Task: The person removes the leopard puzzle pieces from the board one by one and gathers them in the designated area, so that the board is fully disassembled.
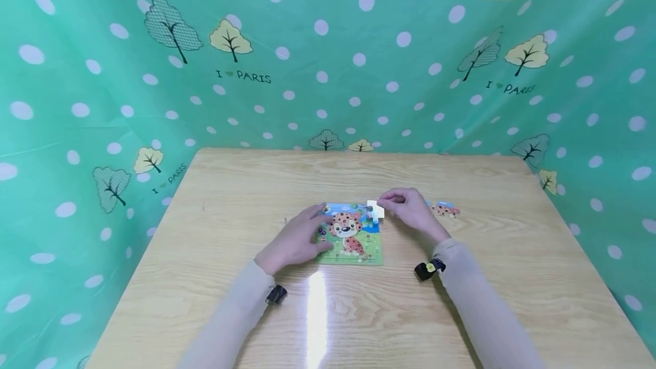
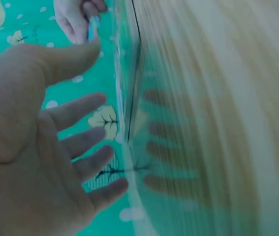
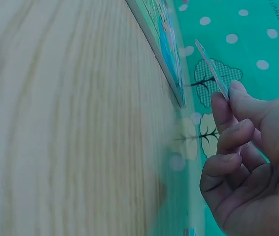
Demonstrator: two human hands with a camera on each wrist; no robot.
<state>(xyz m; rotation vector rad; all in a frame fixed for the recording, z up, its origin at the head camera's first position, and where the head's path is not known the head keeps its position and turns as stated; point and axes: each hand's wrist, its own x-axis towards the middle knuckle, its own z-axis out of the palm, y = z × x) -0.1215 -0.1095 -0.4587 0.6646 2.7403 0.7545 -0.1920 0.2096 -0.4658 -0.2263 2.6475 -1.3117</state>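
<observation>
Right hand (image 1: 410, 209) pinches a puzzle piece (image 1: 376, 210) over the puzzle board's (image 1: 353, 235) far-right corner; left hand (image 1: 297, 239), fingers relaxed, steadies the board's left edge.

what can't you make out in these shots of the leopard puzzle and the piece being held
- Puzzle board, head view: its left edge is hidden under the left hand.
- Puzzle piece pinched by the right hand: its print is too small in the head view, edge-on in the right wrist view.
- Loose piece, head view: partly behind the right hand.
- Left wrist view: table motion-blurred.
</observation>
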